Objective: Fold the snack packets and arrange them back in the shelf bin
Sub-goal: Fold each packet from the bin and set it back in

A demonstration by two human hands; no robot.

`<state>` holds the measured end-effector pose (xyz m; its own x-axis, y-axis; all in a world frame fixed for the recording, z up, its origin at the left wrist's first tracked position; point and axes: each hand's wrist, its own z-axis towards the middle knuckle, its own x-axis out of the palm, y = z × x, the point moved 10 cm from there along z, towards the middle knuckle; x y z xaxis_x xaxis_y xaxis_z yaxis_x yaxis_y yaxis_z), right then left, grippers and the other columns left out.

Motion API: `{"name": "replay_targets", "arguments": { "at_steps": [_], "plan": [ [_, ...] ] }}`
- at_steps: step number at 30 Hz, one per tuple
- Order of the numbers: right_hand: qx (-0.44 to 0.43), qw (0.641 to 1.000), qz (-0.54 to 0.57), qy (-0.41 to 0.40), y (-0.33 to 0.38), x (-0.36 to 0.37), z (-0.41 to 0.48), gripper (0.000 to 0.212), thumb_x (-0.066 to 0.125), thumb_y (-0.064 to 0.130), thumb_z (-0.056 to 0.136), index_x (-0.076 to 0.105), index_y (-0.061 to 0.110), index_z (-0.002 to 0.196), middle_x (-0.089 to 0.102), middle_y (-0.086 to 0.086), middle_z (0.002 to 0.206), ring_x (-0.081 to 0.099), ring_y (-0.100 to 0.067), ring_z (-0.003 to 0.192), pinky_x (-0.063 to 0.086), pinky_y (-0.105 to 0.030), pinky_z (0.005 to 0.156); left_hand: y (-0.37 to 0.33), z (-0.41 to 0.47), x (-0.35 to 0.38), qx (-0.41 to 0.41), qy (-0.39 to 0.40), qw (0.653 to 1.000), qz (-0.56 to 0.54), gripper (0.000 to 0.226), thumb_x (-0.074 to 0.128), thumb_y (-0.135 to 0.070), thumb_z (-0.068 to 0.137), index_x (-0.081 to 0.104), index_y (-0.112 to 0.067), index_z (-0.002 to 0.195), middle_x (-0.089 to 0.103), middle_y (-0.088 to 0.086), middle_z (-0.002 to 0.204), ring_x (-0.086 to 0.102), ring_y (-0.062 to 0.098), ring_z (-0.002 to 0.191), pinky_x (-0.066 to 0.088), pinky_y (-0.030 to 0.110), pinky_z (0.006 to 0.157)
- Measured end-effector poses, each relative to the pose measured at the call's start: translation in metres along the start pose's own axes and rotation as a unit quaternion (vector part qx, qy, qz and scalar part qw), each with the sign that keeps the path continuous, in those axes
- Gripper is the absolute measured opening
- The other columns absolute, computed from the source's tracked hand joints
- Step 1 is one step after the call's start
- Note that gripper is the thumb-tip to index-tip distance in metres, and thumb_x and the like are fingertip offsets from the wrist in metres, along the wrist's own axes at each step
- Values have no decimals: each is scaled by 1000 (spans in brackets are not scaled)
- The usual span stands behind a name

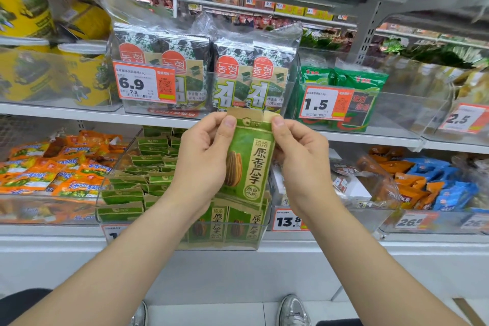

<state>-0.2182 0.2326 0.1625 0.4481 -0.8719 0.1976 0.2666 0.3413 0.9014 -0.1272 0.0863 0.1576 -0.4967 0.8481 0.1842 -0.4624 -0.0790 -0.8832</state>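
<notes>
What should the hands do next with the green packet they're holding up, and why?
Probably fold the tan top strip down over the front. The left hand and right hand pinch the green packet upright by its top corners, thumbs on that unfolded strip, in front of the clear bin.

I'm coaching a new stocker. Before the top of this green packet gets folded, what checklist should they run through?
1. The left hand pinches a top corner of the green packet: ok.
2. The right hand pinches the other top corner: ok.
3. Packet upright, print facing the person: ok.
4. The top strip folded over: not ok, it stands flat.
5. Free slot in the clear bin beneath: cannot tell, hands and packet cover it.
</notes>
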Motion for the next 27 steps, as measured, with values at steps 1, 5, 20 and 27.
{"name": "replay_targets", "arguments": {
  "at_steps": [1,5,20,27],
  "plan": [
    [4,1000,7,-2,0,1,-1,27,60,19,107,78,0,104,77,-20,95,69,-29,86,58,-43,81,0,0,0,-7,-1,1000,-9,22,52,-22,112,71,-13,113,80,12,102,76,23,92,64,37,80],
    [18,1000,16,-18,-5,-1,0,28,60,20,107,78,0,99,77,-19,90,69,-28,84,59,-41,79,7,-1,0,-36,-1,999,-26,23,53,-22,112,73,-10,116,81,10,103,78,23,95,64,35,82],
    [-61,974,-166,-144,-28,-53,-29,45,61,33,107,65,10,68,53,-11,56,42,-16,56,36,-41,52,27,-8,31,-3,52,982,182,36,45,-42,113,72,-19,103,75,9,93,71,29,88,58,49,81],
    [-7,974,-52,-222,-38,-102,-2,51,59,21,107,49,19,57,44,-1,56,38,-18,57,30,-32,52,37,23,88,73,55,948,305,41,47,-26,114,48,-23,73,44,-8,59,41,9,57,28,33,58]
  ]
}}
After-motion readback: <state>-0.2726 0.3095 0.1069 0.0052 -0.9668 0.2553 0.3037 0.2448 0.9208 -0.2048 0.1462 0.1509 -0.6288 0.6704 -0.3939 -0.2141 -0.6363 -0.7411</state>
